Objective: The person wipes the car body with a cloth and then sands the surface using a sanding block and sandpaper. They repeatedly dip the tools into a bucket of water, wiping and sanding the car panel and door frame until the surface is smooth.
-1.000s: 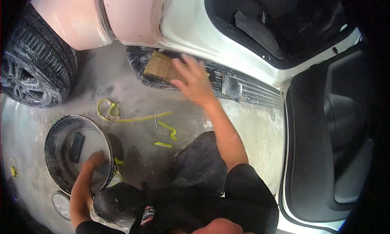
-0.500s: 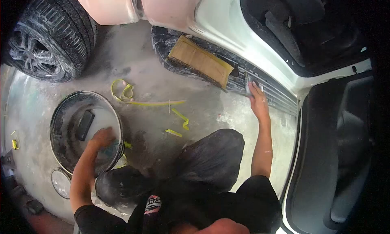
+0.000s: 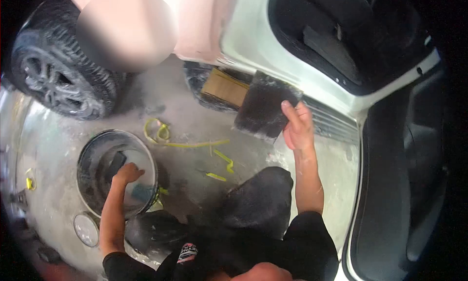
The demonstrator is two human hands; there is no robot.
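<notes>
My right hand [image 3: 300, 125] pinches a dark, square sheet of sandpaper [image 3: 265, 105] by its right edge, with the thumb on its face. The sheet is raised in front of the car's side step and overlaps a brown cardboard-like piece [image 3: 224, 87] lying there. My left hand [image 3: 129, 173] reaches down into a round black bucket [image 3: 152, 156] that contains cloudy water. Its fingers are closed at the near end of a black sanding block [image 3: 117, 160], whose lower part the hand hides. A dark teal piece [image 3: 144, 192] lies in the water below the hand.
The ribbed side step [image 3: 336, 122] runs below the white door sill, and an open door [image 3: 399, 183] stands at right. A dusty wheel [image 3: 58, 81] is at upper left. Yellow tape strips [image 3: 195, 144] lie on the floor. Beside the bucket stands a round can [image 3: 86, 230].
My right hand has lifted the sandpaper off the side step and turned its face up. Inside the bucket, my left hand has moved left onto the sanding block. The whole view has shifted slightly.
</notes>
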